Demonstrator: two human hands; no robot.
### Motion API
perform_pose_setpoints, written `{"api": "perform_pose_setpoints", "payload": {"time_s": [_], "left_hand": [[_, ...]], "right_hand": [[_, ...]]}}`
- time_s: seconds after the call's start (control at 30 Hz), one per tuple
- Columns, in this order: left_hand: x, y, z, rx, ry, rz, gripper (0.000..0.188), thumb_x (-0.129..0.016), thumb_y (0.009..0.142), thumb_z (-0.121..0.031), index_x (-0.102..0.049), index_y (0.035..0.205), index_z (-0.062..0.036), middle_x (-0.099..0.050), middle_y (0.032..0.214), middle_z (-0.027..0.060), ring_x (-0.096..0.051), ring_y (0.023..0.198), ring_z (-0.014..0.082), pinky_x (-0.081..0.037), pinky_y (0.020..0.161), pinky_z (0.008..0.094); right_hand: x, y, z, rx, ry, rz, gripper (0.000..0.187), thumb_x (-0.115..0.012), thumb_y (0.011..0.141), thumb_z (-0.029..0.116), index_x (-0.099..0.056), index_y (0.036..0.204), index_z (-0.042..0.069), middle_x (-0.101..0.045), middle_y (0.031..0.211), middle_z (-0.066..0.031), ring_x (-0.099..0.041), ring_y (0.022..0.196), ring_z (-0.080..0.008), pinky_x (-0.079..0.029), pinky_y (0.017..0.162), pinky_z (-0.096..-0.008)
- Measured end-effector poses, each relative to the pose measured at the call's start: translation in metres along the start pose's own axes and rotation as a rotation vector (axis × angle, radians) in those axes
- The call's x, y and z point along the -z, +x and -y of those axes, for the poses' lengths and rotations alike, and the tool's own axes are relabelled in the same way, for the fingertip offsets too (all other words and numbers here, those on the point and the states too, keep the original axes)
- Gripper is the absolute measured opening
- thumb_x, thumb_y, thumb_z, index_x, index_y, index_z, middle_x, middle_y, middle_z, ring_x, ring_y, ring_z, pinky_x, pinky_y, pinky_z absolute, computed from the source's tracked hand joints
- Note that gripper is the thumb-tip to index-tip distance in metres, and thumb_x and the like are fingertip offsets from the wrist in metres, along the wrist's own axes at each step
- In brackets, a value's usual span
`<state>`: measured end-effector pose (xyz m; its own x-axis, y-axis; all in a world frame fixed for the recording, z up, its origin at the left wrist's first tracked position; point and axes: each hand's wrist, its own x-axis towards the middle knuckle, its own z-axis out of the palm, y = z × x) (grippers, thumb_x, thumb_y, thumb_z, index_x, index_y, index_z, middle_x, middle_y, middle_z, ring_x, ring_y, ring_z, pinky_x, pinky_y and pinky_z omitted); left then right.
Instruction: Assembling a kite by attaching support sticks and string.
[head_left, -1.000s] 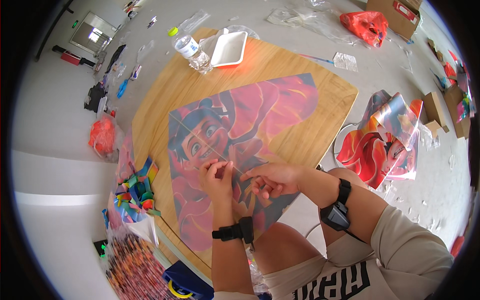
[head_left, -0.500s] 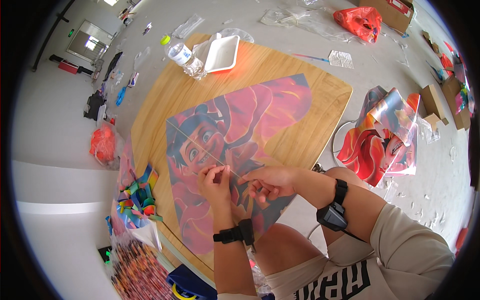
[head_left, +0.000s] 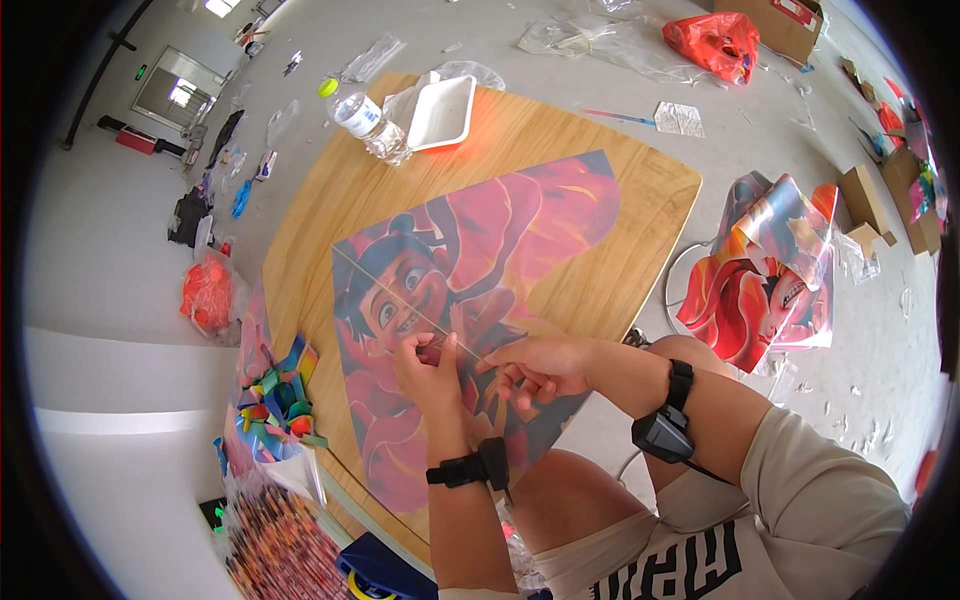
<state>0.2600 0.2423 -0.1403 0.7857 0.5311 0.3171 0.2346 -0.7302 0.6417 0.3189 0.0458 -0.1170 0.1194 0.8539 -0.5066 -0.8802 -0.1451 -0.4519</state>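
Note:
A kite-like printed sheet (head_left: 570,210) with a cartoon figure in red and dark blue lies flat over a wooden table. Across its upper left corner a thin pale rod (head_left: 385,285) runs diagonally toward my hands. My left hand (head_left: 430,368) is closed, thumb and fingers pinching at the rod near the middle of the sheet. Just right of it, my right hand (head_left: 540,370) has the index finger reaching to the rod's lower stretch, the other fingers curled in. Its thumb is mostly hidden, but the hand appears to pinch the rod there.
On the wooden table (head_left: 655,180) stand a clear bottle (head_left: 370,125) and a white tray (head_left: 440,112) at the far edge. Colourful scraps (head_left: 283,400) lie at the left. Another printed sheet (head_left: 770,290) rests right of the table. A red plastic bag (head_left: 712,45) sits on the floor.
My left fingers shift slightly at the rod, the thumb standing a little more upright. My right hand, the sheet and the rod stay nearly where they were.

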Motion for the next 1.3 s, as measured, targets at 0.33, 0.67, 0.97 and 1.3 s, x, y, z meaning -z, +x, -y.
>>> {"api": "perform_pose_setpoints", "payload": {"time_s": [0.33, 0.67, 0.97, 1.3], "left_hand": [[0.035, -0.017, -0.019, -0.5, 0.351, 0.291, 0.042, -0.062, 0.082, 0.0, -0.064, 0.123, -0.0092, -0.064, 0.121, 0.0046, -0.061, 0.106, 0.0266, -0.043, 0.093, 0.0379], [0.054, -0.022, -0.012, -0.482, 0.394, 0.521, 0.06, -0.068, 0.077, -0.006, -0.061, 0.134, -0.0202, -0.049, 0.149, -0.0008, -0.048, 0.133, 0.0223, -0.037, 0.098, 0.0419], [0.065, -0.008, -0.01, -0.477, 0.436, 0.727, 0.056, -0.064, 0.082, -0.011, -0.06, 0.134, -0.0318, -0.04, 0.156, 0.0007, -0.042, 0.138, 0.0256, -0.036, 0.099, 0.0497], [0.074, -0.01, -0.045, -0.572, 0.593, 0.804, 0.065, -0.064, 0.08, -0.005, -0.054, 0.139, -0.0298, -0.034, 0.157, 0.0114, -0.04, 0.138, 0.0339, -0.039, 0.103, 0.0513]], "right_hand": [[0.002, 0.004, -0.001, -0.021, -0.025, 0.037, 0.057, -0.043, 0.103, 0.036, -0.033, 0.147, 0.001, -0.059, 0.084, -0.0065, -0.06, 0.06, -0.0133, -0.029, 0.037, -0.0187], [0.004, -0.001, 0.002, -0.001, -0.003, 0.052, 0.041, -0.054, 0.098, 0.035, -0.049, 0.123, 0.004, -0.06, 0.091, -0.0076, -0.061, 0.062, -0.011, -0.03, 0.035, -0.016], [0.004, -0.006, 0.005, 0.015, 0.01, 0.086, 0.034, -0.05, 0.1, 0.033, -0.058, 0.11, 0.002, -0.06, 0.077, -0.0028, -0.063, 0.059, -0.0092, -0.031, 0.035, -0.0161], [0.011, -0.01, 0.005, 0.53, 0.492, -0.137, 0.025, -0.047, 0.1, 0.033, -0.054, 0.09, 0.011, -0.04, 0.066, 0.0029, -0.035, 0.048, -0.0085, -0.028, 0.045, -0.0254]]}}
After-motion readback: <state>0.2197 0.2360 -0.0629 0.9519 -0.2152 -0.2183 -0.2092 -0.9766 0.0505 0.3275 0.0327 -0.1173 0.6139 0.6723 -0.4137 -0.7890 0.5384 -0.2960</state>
